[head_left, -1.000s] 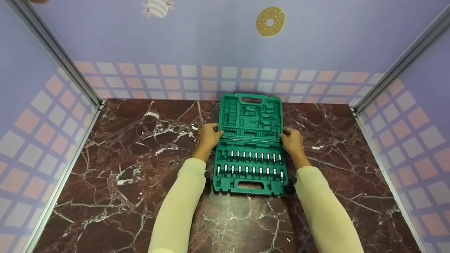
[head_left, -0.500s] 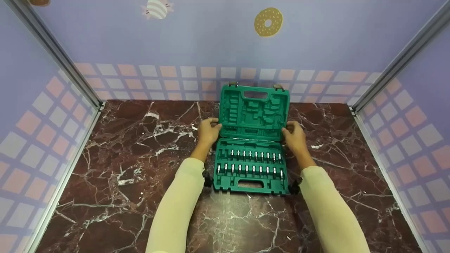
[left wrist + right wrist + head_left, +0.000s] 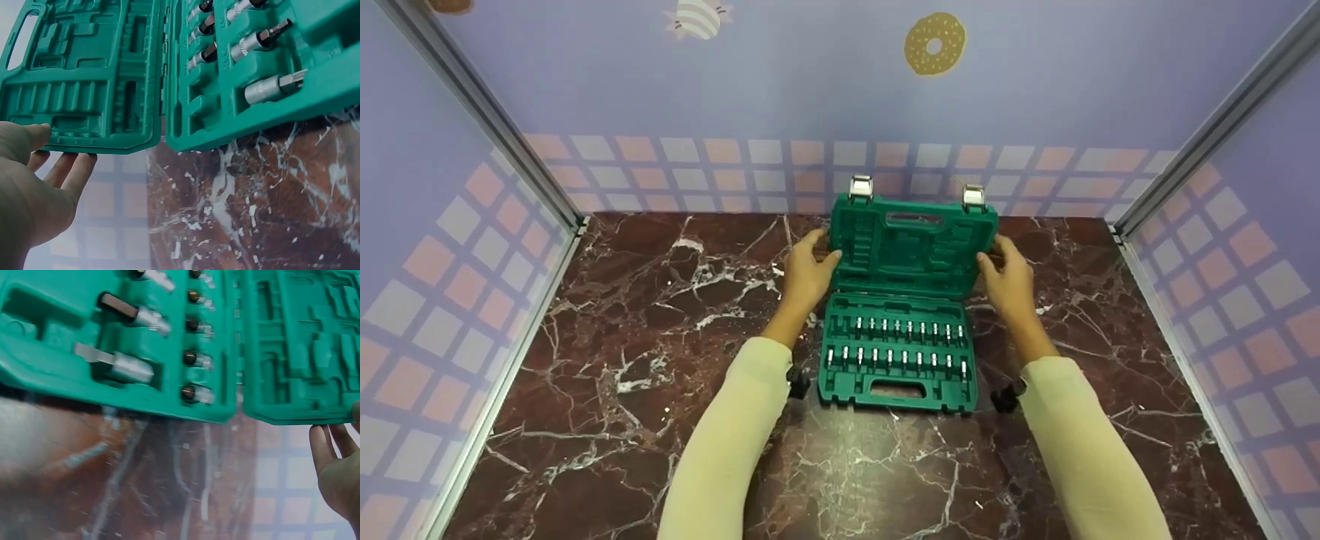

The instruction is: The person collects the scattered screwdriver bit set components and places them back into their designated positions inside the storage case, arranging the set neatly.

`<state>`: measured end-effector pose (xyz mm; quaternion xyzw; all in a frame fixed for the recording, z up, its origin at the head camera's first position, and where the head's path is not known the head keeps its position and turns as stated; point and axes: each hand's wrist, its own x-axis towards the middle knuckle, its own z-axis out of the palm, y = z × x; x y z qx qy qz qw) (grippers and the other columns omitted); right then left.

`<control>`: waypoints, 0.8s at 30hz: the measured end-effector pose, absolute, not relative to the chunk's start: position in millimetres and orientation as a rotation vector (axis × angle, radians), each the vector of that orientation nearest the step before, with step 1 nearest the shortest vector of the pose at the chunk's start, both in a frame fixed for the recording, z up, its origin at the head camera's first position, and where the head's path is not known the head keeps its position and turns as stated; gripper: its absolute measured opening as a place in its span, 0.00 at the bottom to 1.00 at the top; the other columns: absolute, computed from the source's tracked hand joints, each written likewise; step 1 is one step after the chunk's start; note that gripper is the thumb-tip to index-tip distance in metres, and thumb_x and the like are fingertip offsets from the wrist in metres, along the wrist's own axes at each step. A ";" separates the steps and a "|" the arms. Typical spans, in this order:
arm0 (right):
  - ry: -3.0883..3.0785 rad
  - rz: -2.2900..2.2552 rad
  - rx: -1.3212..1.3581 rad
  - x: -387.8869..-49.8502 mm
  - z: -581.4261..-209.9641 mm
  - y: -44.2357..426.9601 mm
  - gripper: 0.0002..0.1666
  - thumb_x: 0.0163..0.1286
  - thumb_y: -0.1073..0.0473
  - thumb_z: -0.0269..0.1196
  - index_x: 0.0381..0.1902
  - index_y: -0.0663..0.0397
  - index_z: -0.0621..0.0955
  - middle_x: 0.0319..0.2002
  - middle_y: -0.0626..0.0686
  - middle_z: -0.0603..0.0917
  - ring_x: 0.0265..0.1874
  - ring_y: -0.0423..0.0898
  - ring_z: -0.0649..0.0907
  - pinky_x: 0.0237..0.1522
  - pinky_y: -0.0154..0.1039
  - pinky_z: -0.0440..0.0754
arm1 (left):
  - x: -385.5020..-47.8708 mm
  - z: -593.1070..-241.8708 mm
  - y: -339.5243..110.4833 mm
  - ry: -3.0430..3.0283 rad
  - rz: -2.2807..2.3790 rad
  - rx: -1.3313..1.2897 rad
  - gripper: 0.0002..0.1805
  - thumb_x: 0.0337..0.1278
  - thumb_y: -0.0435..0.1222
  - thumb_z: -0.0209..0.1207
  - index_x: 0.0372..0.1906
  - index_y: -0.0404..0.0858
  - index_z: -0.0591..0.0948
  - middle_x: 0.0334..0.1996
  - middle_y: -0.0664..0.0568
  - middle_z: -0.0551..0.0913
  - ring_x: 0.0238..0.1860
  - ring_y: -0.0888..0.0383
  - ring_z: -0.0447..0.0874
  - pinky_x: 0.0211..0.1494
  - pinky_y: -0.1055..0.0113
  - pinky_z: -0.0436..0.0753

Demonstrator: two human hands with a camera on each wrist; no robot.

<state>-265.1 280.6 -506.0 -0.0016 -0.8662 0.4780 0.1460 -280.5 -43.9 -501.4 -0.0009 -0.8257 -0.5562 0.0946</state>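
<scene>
A green socket bit case (image 3: 896, 405) lies unfolded on the table, its lid (image 3: 904, 281) raised and tilted up at the back. Two rows of bit sockets (image 3: 904, 360) sit in its base, silver with hex and other tips. At the lid's left edge, my left hand (image 3: 808, 274) pinches it, thumb on the inner face and fingers behind; the left wrist view shows this grip. My right hand (image 3: 1009, 285) holds the opposite edge in the same way, its thumb partly cut off in the right wrist view. Two metal latches (image 3: 861, 187) stand up on the lid's top edge.
The table (image 3: 607, 375) has a dark red marbled top. A lilac wall (image 3: 780, 90) with pink and white squares stands close behind the lid. Side walls (image 3: 1252, 225) enclose the left and right.
The lid has swung up from lying nearly flat, and its latches have come into view. Both hands have moved with its edges, the right one outward to the right. The base has hardly moved.
</scene>
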 end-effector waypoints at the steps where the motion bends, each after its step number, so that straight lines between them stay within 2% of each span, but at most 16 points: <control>1: -2.483 1.349 0.014 -263.2 -503.4 281.7 0.22 0.78 0.64 0.60 0.66 0.64 0.76 0.58 0.67 0.83 0.57 0.62 0.84 0.61 0.55 0.82 | -278.7 -501.0 -44.1 -2.437 -1.638 -0.017 0.24 0.67 0.31 0.66 0.66 0.33 0.79 0.55 0.40 0.87 0.53 0.48 0.88 0.56 0.57 0.86; 8: -2.469 1.204 0.105 -248.6 -490.3 286.6 0.20 0.73 0.68 0.63 0.61 0.65 0.78 0.53 0.67 0.85 0.52 0.63 0.86 0.56 0.56 0.85 | -266.4 -495.6 -42.9 -2.335 -1.536 -0.125 0.19 0.63 0.28 0.67 0.58 0.32 0.82 0.49 0.39 0.87 0.48 0.48 0.89 0.51 0.59 0.88; 13: -2.486 1.116 0.185 -239.6 -486.6 286.2 0.19 0.70 0.72 0.64 0.58 0.67 0.77 0.51 0.68 0.84 0.50 0.65 0.86 0.53 0.59 0.86 | -257.2 -492.1 -41.3 -2.322 -1.382 -0.178 0.20 0.61 0.27 0.68 0.58 0.33 0.82 0.47 0.38 0.86 0.49 0.44 0.86 0.53 0.54 0.87; 19: -2.396 0.999 0.271 -232.5 -495.6 285.3 0.17 0.67 0.74 0.64 0.54 0.70 0.78 0.46 0.69 0.82 0.46 0.64 0.86 0.47 0.57 0.88 | -244.1 -497.1 -41.8 -2.285 -1.272 -0.243 0.19 0.59 0.24 0.67 0.56 0.34 0.82 0.45 0.38 0.86 0.50 0.42 0.87 0.56 0.50 0.86; 24: -2.276 0.938 0.301 -231.6 -510.0 282.9 0.17 0.62 0.75 0.66 0.50 0.71 0.79 0.42 0.68 0.81 0.42 0.63 0.83 0.46 0.58 0.84 | -239.4 -502.7 -44.0 -2.229 -1.243 -0.308 0.17 0.58 0.22 0.65 0.53 0.33 0.82 0.41 0.38 0.85 0.45 0.44 0.87 0.49 0.53 0.88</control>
